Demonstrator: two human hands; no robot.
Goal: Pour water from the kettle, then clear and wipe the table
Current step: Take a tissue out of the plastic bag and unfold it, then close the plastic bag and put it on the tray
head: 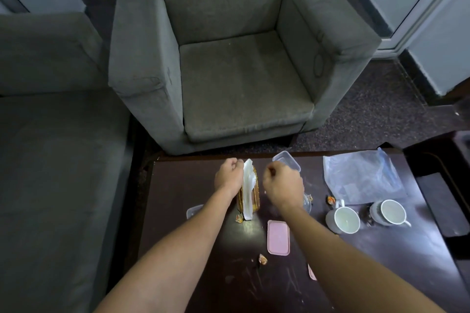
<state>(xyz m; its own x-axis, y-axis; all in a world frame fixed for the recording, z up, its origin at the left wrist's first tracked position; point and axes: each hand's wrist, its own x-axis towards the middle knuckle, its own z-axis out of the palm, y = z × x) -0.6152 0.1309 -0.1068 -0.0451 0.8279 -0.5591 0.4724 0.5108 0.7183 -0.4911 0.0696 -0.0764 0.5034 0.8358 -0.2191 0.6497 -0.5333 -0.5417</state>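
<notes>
— How is each grip looking?
— Left hand point(229, 175) is curling against the white napkins point(248, 178). Whether it is pinching them, I cannot tell. Right hand point(283, 183) is making an empty fist.
— And the napkins?
— Standing crumpled in a golden holder point(256, 198) between both hands, far on the table point(381, 249).

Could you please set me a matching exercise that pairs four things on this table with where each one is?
Things:
1. pink lid
2. plastic bag
3. napkin holder
4. clear tub

Places:
a. at the far edge of the table, just behind the right hand
b. upright between the two hands, right beside the left hand
c. lying flat between the two forearms
d. spread out at the far right corner

Pairs: 1-c; 2-d; 3-b; 4-a.
</notes>
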